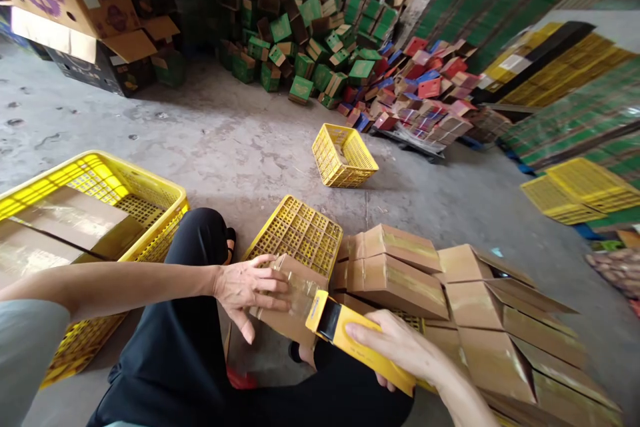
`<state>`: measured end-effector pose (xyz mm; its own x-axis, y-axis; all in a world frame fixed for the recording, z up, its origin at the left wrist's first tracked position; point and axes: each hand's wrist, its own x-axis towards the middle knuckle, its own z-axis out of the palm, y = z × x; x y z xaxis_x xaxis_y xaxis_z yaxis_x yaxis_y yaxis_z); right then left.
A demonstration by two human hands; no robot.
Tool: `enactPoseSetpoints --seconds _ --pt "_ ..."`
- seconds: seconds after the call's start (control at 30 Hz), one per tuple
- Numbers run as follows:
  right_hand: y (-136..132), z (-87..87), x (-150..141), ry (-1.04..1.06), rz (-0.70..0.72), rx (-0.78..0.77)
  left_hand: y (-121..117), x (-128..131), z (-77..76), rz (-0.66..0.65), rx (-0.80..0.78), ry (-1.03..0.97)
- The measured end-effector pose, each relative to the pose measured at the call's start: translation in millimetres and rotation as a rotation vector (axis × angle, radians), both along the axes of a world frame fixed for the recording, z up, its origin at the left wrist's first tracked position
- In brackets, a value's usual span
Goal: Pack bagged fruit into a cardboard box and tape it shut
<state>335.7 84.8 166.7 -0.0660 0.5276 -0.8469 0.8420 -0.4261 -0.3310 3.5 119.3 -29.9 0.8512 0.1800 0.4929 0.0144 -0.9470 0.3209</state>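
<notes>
My left hand (257, 290) lies with spread fingers on top of a small brown cardboard box (285, 325), at the end of a strip of clear tape (304, 292). In my right hand (395, 340) is a yellow tape dispenser (363, 340), its front end at the box's right edge, where the tape meets it. The box rests on or against an upturned yellow plastic crate (300, 233) between my knees; its underside is hidden.
Folded cartons (395, 267) and open-topped cartons (495, 327) are stacked at right. A large yellow basket (155, 193) with flattened cardboard (83, 213) stands left. Ahead are a small yellow basket (345, 157), heaped green boxes (310, 53) and red-blue boxes (420, 90).
</notes>
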Motion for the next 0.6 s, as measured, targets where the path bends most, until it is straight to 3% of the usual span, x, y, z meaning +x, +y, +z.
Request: enactPoseSetpoints --seconds 0.2,0.6 --pt "1 -6.3 -2 0.014 0.055 -0.019 -8 24 7.9 -0.132 0.034 0.0" --pt "9 -19.0 11 0.078 0.093 -0.029 -2 27 -15.3 -0.134 -0.027 0.004"
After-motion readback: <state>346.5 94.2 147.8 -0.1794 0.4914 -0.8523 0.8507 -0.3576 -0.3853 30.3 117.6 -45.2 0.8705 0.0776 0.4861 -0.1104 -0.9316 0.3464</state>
